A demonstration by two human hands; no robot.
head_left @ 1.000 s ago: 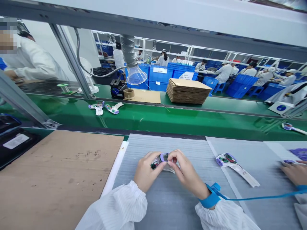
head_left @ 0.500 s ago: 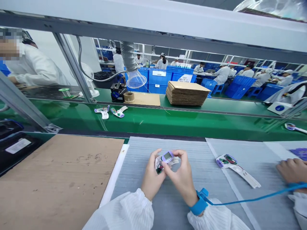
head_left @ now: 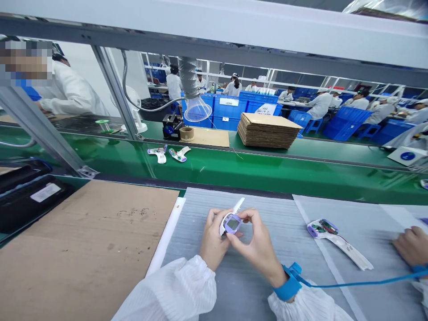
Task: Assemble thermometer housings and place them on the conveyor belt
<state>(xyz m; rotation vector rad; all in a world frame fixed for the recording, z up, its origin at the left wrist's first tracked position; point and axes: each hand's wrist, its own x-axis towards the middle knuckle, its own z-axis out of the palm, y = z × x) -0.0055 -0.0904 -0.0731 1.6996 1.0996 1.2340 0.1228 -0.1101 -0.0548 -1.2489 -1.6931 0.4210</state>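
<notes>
From here I see the left hand (head_left: 214, 236) gripping a white-and-purple device (head_left: 232, 224), its small screen facing up, while the right hand (head_left: 256, 243) pinches its purple rim between thumb and fingers. They hold it above the grey-covered worktop (head_left: 234, 285). An opened device with bare circuitry (head_left: 339, 240) lies to their right, and brown cardboard (head_left: 90, 249) lies to their left. Two more opened units (head_left: 169, 154) rest on the green belt (head_left: 267, 171) beyond.
</notes>
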